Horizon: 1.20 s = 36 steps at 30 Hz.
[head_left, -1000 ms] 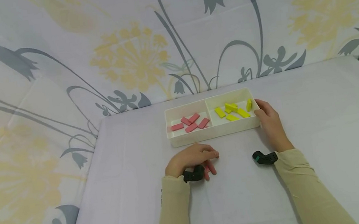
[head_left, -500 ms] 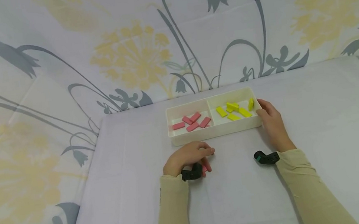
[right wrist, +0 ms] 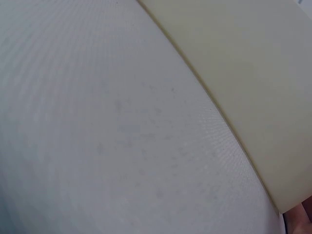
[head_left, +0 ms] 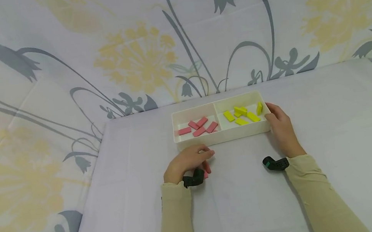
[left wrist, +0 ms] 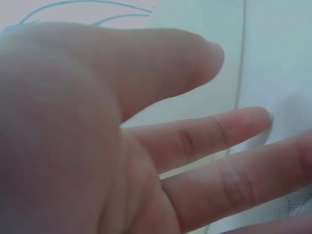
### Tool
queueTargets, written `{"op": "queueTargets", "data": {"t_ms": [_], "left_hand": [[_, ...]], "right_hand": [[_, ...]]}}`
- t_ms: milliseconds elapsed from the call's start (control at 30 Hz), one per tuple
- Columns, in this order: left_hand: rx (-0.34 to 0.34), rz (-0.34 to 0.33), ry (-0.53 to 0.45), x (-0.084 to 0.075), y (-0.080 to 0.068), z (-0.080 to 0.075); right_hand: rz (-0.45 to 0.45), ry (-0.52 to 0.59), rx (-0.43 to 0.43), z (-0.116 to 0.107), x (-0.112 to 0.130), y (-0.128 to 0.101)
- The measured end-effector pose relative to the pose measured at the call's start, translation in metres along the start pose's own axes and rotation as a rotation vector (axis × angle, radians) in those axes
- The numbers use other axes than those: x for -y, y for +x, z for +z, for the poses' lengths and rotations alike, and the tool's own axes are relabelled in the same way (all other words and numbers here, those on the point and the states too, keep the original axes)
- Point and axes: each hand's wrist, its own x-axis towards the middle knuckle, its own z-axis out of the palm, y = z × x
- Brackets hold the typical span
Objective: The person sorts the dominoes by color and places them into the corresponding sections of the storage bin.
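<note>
Hands frame a white plastic two-compartment tray standing on the pale lilac tablecloth. The right hand rests against the tray's right end wall, fingers touching its rim. The left hand lies on the cloth just in front of the tray's near wall, fingers curled over a small pink rectangular block that peeks out beneath them. Flat pink rectangular blocks lie in the left compartment, flat yellow rectangular blocks in the right.
</note>
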Motion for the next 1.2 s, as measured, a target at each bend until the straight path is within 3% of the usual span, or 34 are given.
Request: {"op": "queueTargets", "data": {"t_ms": [167, 367, 500, 800, 967, 1100, 1200], "left_hand": [[-0.003, -0.027, 0.008, -0.002, -0.002, 0.002], [0.078, -0.062, -0.166, 0.000, -0.007, 0.004], [0.112, -0.013, -0.206, 0.001, -0.009, 0.001], [0.066, 0.075, -0.148, -0.007, -0.004, -0.004], [-0.001, 0.066, -0.089, -0.008, -0.003, -0.005], [-0.086, 0.049, 0.064, -0.005, -0.003, -0.006], [-0.082, 0.051, 0.078, -0.001, -0.003, -0.008]], "right_hand": [[-0.003, -0.006, 0.001, -0.001, -0.001, 0.000], [-0.009, -0.003, 0.004, 0.002, -0.002, 0.000], [-0.015, -0.003, 0.004, 0.002, -0.001, 0.001], [-0.019, -0.016, -0.010, -0.002, 0.000, 0.000], [-0.014, -0.010, -0.007, -0.003, 0.000, -0.001], [-0.012, -0.003, -0.002, -0.002, 0.000, -0.001], [-0.014, -0.007, -0.003, 0.000, 0.000, 0.000]]}}
